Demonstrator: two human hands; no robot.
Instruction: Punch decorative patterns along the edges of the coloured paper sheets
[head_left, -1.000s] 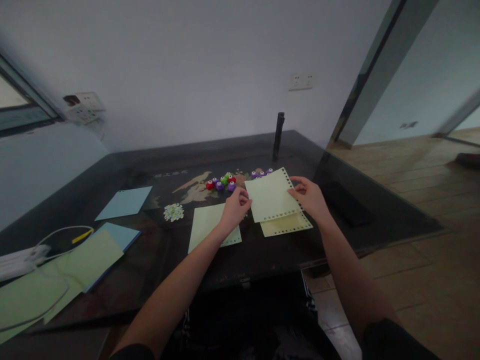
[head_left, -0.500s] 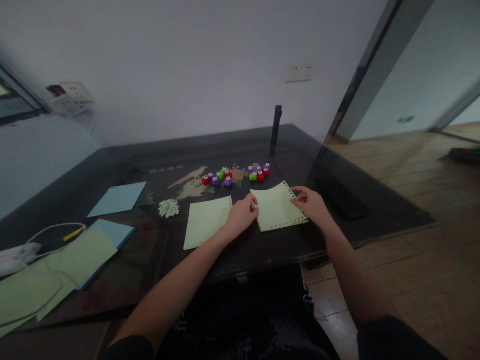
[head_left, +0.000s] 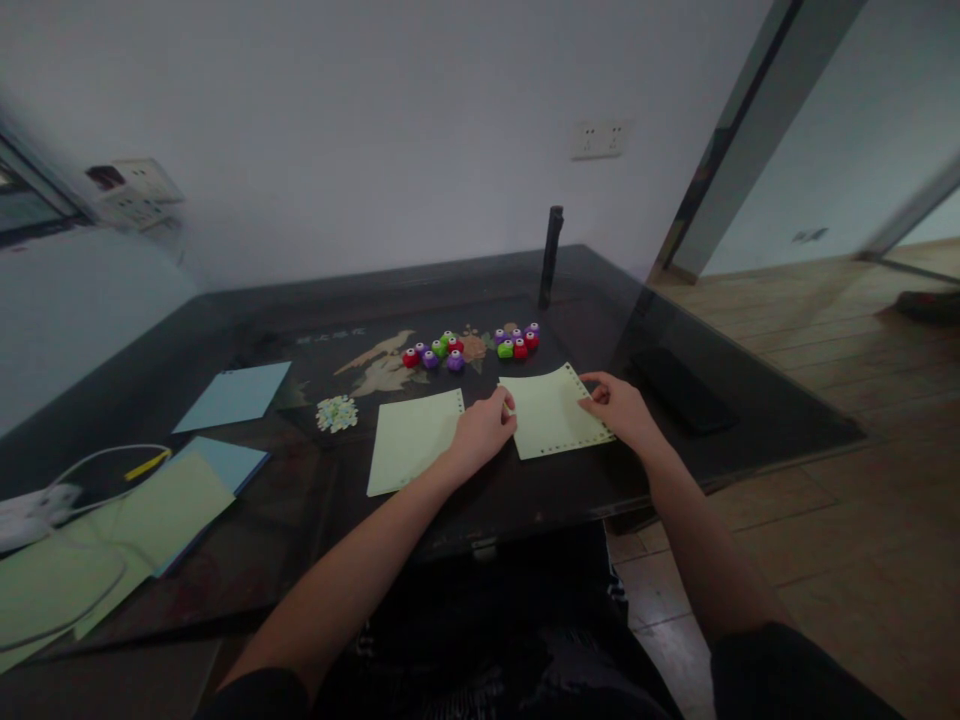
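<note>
Between my hands lies a pale yellow-green sheet of paper (head_left: pixel 551 410) with punched holes along its right and near edges. My left hand (head_left: pixel 486 422) pinches its left edge. With thumb and fingers my right hand (head_left: pixel 616 405) grips the holed right edge. A second pale sheet (head_left: pixel 411 440) lies flat on the table to the left, its right side partly covered by my left hand. Beyond the sheets sit two clusters of small red, green and purple eye-like beads, one on the left (head_left: pixel 437 349) and one on the right (head_left: pixel 517 341).
A heap of small pale pieces (head_left: pixel 337 413) lies left of the sheets. Blue sheets (head_left: pixel 236 395), more yellow-green paper (head_left: pixel 161 510), a white cable and a yellow item (head_left: pixel 147 464) are farther left. A black phone-like slab (head_left: pixel 682 390) lies right; a dark upright stick (head_left: pixel 551 258) stands behind.
The sheet between my hands now sits flush; the lower layer that showed at its near right corner is no longer visible. Both hands keep nearly the same place, and the view shifts slightly.
</note>
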